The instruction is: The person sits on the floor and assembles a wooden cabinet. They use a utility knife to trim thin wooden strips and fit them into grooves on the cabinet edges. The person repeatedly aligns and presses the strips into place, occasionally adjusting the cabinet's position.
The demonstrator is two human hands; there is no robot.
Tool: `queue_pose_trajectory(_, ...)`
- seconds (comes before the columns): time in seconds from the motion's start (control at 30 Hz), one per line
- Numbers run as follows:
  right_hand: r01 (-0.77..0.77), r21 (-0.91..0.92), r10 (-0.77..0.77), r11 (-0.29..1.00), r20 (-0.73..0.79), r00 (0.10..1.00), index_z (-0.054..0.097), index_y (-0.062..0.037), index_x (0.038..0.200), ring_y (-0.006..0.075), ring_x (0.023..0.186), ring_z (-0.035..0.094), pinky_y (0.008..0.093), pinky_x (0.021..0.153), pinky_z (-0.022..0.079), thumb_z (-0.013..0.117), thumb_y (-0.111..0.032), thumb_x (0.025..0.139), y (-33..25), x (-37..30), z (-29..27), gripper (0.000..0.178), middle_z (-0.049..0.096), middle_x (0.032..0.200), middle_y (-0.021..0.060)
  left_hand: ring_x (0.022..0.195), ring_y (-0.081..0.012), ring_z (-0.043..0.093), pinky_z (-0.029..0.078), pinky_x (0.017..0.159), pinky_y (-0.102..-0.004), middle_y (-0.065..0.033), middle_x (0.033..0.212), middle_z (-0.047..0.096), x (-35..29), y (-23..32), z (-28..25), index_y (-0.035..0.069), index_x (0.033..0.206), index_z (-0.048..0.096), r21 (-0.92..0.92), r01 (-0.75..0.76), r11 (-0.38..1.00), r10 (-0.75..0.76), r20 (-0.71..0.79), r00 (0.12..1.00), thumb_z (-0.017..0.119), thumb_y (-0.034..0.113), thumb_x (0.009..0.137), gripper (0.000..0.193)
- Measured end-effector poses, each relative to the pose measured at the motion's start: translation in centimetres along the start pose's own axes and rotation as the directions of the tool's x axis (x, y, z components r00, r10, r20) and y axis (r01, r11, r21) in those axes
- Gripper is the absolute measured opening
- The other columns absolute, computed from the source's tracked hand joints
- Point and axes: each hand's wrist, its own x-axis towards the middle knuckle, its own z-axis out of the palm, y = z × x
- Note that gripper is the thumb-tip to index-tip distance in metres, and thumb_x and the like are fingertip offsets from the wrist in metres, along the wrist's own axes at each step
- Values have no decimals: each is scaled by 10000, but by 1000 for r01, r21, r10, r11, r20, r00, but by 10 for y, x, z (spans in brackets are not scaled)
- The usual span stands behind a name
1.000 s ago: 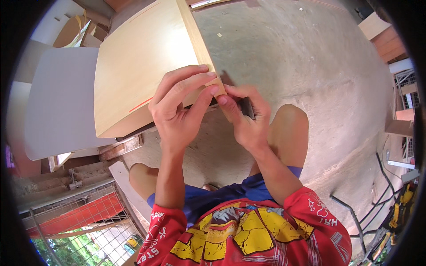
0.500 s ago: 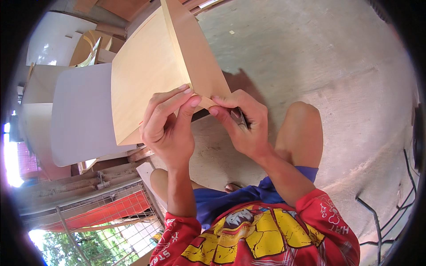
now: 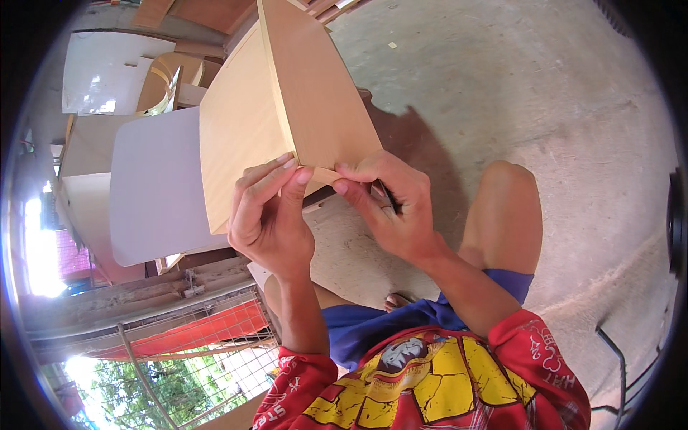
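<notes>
A pale wooden box-like piece [image 3: 244,129] stands tilted in front of me, one corner pointing toward my hands. At that corner a narrow wood-coloured strip [image 3: 325,174] runs along the lower edge. My left hand [image 3: 272,218] pinches the strip's left end against the corner, thumb and fingertips pressed together. The strip's right part is gripped between thumb and forefinger of my right hand [image 3: 398,204]. Within the right hand's curled fingers sits a dark, thin tool [image 3: 388,196], mostly hidden, whose kind I cannot make out.
A grey rounded panel [image 3: 154,186] lies behind the box on the left. Beyond it are a white sheet [image 3: 107,72] and curved wood pieces [image 3: 168,75]. Wire mesh [image 3: 193,358] fills the lower left. Black bent metal rods [image 3: 620,358] stand at the lower right on the concrete floor [image 3: 573,193].
The view has shifted slightly, so the panels and floor appear further right. Both hands keep their hold on the strip at the corner, with little change in their fingers.
</notes>
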Motion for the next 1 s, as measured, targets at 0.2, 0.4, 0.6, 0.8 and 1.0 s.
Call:
queue_pose_trajectory(0.2,16,19,-16,1000,-1,1000,789,-11,1087,123,737,612,280,658,471,849,-3,948,3,3,-1,152,752,923,87,954,-180,754,590,769,-267,-154,1059,810,1,6,-5,15,1038,814,60,9,998,-11,34,999,897,-60,862,209)
queue_pose_trajectory(0.4,-8,26,9,1000,-5,1000,794,-24,1080,114,727,608,271,638,459,838,41,931,1,7,-5,168,755,913,83,979,-187,763,610,810,-288,-144,1066,805,1,7,0,15,1033,812,-4,63,998,-63,9,998,903,-66,852,218)
queue_pose_trajectory(0.6,-7,21,7,1000,-19,1000,797,-38,1065,102,713,600,262,627,439,831,76,914,4,8,-5,191,754,900,69,985,-186,763,608,836,-294,-139,1064,805,6,12,-3,12,1018,815,47,66,997,-68,41,997,914,-83,827,235)
queue_pose_trajectory(0.8,-23,25,24,999,-13,1000,778,-34,1032,76,715,586,253,622,429,832,51,928,3,11,-5,144,749,888,54,956,-178,751,595,850,-280,-116,1062,793,11,23,-1,-2,1015,815,102,112,988,-118,50,992,921,-88,817,241)
queue_pose_trajectory(1.0,-146,140,145,979,13,989,751,-25,1001,66,690,566,267,609,439,831,-3,946,2,12,-7,100,713,823,39,917,-149,726,581,752,-265,-101,1086,752,33,25,-11,4,1036,820,152,77,985,-114,251,961,897,-13,873,181)
